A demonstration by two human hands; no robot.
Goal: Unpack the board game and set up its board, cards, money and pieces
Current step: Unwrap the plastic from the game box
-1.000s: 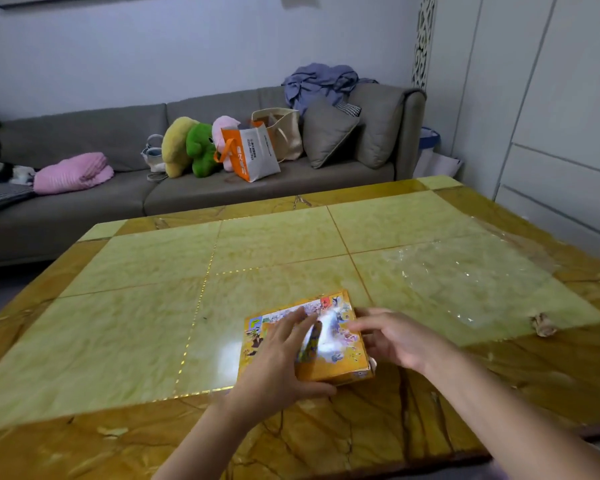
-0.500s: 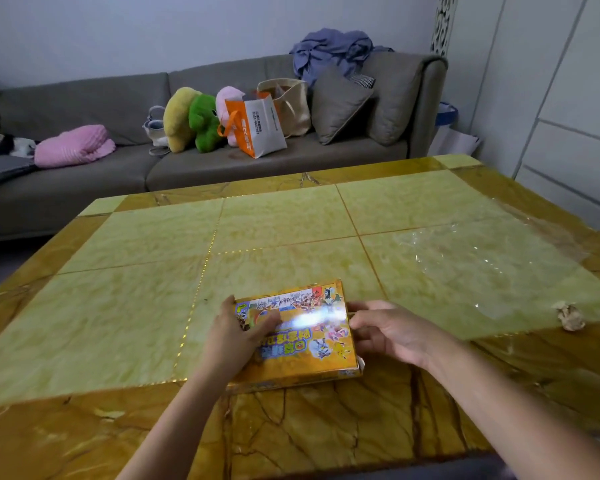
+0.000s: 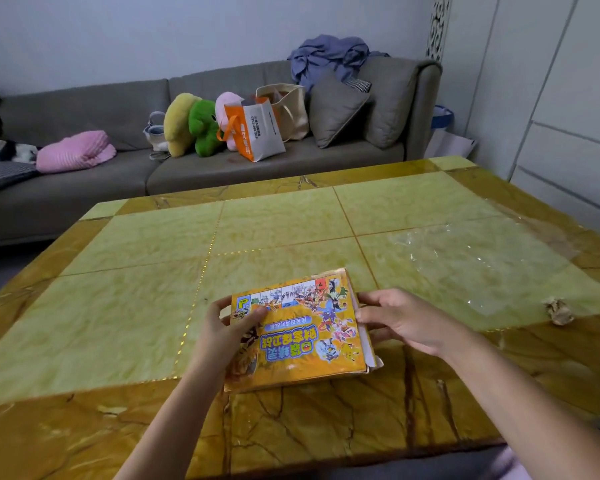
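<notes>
A flat orange board game box point(image 3: 302, 337) with cartoon characters and blue lettering lies near the front of the marble table point(image 3: 153, 306). My left hand point(image 3: 222, 334) grips the box's left edge, thumb on the lid and fingers curled round the side. At the box's right edge my right hand point(image 3: 399, 320) holds the side with fingers curled against it. The lid's near right corner stands slightly raised, showing a white inner edge. The box's contents are hidden.
A sheet of clear plastic wrap point(image 3: 475, 265) lies on the table's right half, with a small crumpled paper scrap point(image 3: 558, 310) beside it. Behind the table stands a grey sofa point(image 3: 84, 174) with plush toys, bags and cushions. White cabinets line the right wall.
My left hand slid from the top of the lid to the box's left edge. Both hands now grip the sides, and the box sits slightly nearer to me.
</notes>
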